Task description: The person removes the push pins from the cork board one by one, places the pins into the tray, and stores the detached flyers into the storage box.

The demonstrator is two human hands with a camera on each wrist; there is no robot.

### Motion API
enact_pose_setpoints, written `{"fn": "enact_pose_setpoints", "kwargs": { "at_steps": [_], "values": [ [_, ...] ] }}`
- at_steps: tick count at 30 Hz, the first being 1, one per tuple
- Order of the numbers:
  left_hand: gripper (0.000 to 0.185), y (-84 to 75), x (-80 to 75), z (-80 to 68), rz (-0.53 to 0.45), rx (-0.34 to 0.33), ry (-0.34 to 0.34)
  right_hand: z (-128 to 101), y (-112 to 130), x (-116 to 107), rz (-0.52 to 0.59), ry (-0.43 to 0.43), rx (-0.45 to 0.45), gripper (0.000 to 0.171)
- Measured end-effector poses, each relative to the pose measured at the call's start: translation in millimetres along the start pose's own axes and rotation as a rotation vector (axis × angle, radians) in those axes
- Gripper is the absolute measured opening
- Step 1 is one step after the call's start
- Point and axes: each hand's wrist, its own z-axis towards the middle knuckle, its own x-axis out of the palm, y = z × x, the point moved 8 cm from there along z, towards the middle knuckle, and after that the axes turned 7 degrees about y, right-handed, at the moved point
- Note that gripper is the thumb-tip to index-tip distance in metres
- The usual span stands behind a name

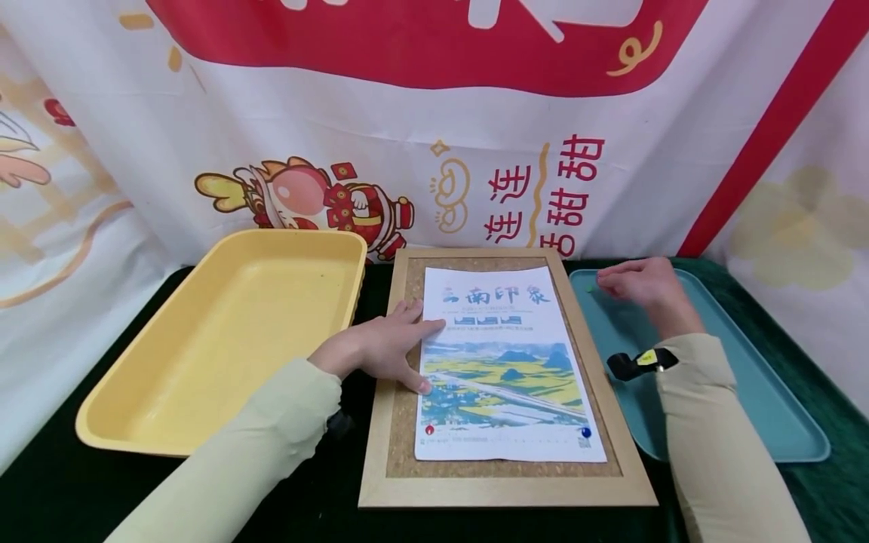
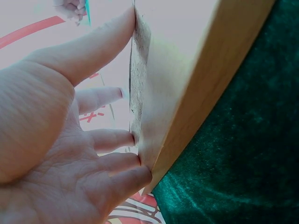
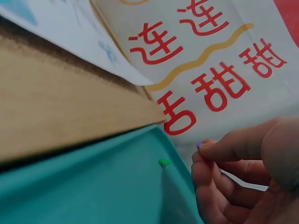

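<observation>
A printed poster sheet [image 1: 502,324] lies on a wood-framed cork board [image 1: 400,452]. A red thumbtack [image 1: 429,430] sits at its lower left corner and a blue thumbtack [image 1: 586,432] at its lower right. My left hand [image 1: 383,343] rests with spread fingers across the sheet's left edge and the frame. Over the far end of a teal tray [image 1: 767,407], my right hand [image 1: 641,290] pinches a small purple thumbtack [image 3: 199,145] between thumb and forefinger; only its head peeks out. A green thumbtack [image 3: 164,162] stands in the tray near those fingers.
A deep yellow tray [image 1: 224,362] stands left of the board. Dark green cloth [image 1: 61,490] covers the table. Behind everything hangs a white and red printed curtain [image 1: 380,121], close against the table's far side.
</observation>
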Motion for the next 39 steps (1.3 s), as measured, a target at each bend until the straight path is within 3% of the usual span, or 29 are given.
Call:
{"fn": "enact_pose_setpoints", "kwargs": {
  "at_steps": [9, 39],
  "values": [
    [0.099, 0.1, -0.1, -0.7, -0.008, 0.001, -0.007, 6.6, -16.5, 1.8, 0.001, 0.001, 0.088, 0.048],
    [0.1, 0.1, -0.7, -0.4, -0.012, -0.009, 0.006, 12.9, -20.4, 4.3, -0.054, -0.018, 0.114, 0.04]
  ]
}}
